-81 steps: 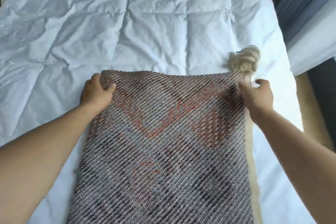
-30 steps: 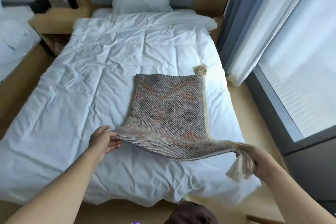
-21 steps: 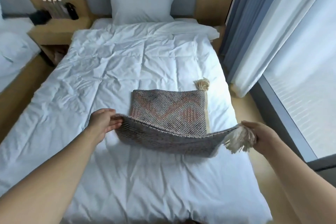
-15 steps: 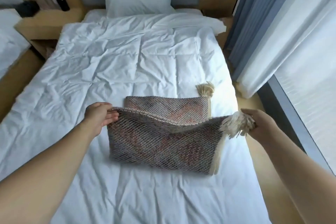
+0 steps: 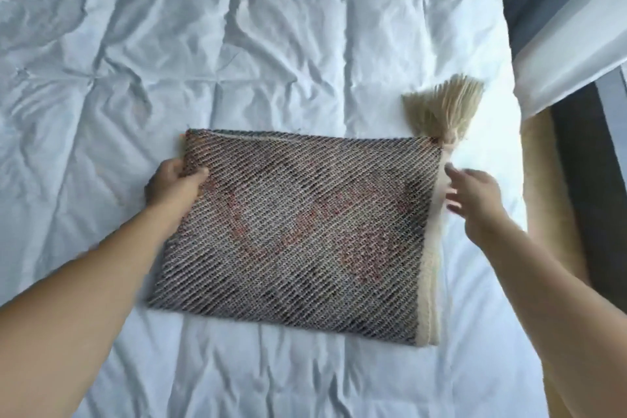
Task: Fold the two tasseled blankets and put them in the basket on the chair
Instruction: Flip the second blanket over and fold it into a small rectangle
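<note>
Head view, single frame. No brand, label or legible writing anywhere that I can read.

White duvet [image 5: 237, 44] fills most of the view, creased and quilted; its right edge runs down beside a tan wood bed frame [image 5: 549, 214], with grey and white curtains [image 5: 559, 10] at upper right. Open duvet surface lies on the far side, on the left and on the near side of the work; on the right only a narrow strip remains before the edge.

Folded tasseled blanket [image 5: 298, 234] lies flat on the duvet, centre-right, a woven grey and rust rectangle. Its cream fringed border [image 5: 431, 268] runs along the right side, near the bed edge. Cream tassel [image 5: 444, 108] fans out on the duvet from the far right corner.

Left hand [image 5: 173, 185]: at the blanket's far left corner, thumb on top of the weave, fingers wrapped at the edge, gripping the cloth.

Right hand [image 5: 475, 197]: motion-blurred, fingers extended and spread, holding nothing, just beside the fringed border. Whether the fingertips touch it I cannot tell.
</note>
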`<action>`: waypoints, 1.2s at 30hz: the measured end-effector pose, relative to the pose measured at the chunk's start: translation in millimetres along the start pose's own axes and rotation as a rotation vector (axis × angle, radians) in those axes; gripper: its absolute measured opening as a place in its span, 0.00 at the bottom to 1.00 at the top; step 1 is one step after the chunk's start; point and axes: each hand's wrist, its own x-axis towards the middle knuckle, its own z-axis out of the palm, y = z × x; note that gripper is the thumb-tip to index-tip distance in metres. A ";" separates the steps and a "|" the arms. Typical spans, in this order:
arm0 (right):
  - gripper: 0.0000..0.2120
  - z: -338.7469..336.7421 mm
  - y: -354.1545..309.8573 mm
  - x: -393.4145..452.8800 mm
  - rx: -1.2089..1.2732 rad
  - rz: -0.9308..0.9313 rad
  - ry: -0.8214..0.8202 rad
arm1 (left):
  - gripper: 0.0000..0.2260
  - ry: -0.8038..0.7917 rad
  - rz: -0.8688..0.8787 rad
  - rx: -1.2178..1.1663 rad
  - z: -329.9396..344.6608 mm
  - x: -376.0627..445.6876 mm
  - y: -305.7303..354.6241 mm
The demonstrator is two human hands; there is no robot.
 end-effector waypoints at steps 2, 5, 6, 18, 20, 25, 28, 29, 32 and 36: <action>0.29 -3.7 62.9 -30.0 -0.220 -0.027 0.032 | 0.23 -0.015 -0.067 0.058 -0.3 -18.2 -52.0; 0.29 -17.0 127.8 -88.5 -0.227 0.029 -0.055 | 0.24 -0.054 -0.164 0.029 -11.1 -46.2 -112.8; 0.31 -20.9 143.3 -105.1 -0.215 0.071 -0.126 | 0.23 -0.086 -0.207 0.005 -15.5 -54.9 -127.3; 0.07 -46.5 190.5 -184.6 0.024 0.220 -0.095 | 0.11 -0.217 -0.313 -0.328 -68.6 -153.3 -189.1; 0.09 -61.6 216.8 -214.8 -0.053 0.241 -0.065 | 0.10 -0.248 -0.344 -0.300 -81.6 -185.6 -214.0; 0.17 -87.5 287.3 -283.5 -0.283 0.373 0.021 | 0.08 -0.335 -0.398 -0.143 -110.4 -265.1 -277.3; 0.29 -80.1 293.5 -308.5 -0.474 0.353 0.198 | 0.09 -0.333 -0.247 -0.096 -117.0 -287.9 -277.5; 0.31 -74.1 287.7 -317.5 -0.518 0.326 0.261 | 0.10 -0.319 -0.161 -0.048 -119.5 -293.3 -269.9; 0.33 -45.1 257.4 -338.1 -0.600 0.131 0.220 | 0.10 -0.285 0.089 0.069 -122.1 -308.2 -231.8; 0.30 6.5 192.5 -356.3 -0.424 -0.100 -0.329 | 0.13 -0.289 0.435 0.155 -104.1 -340.1 -179.9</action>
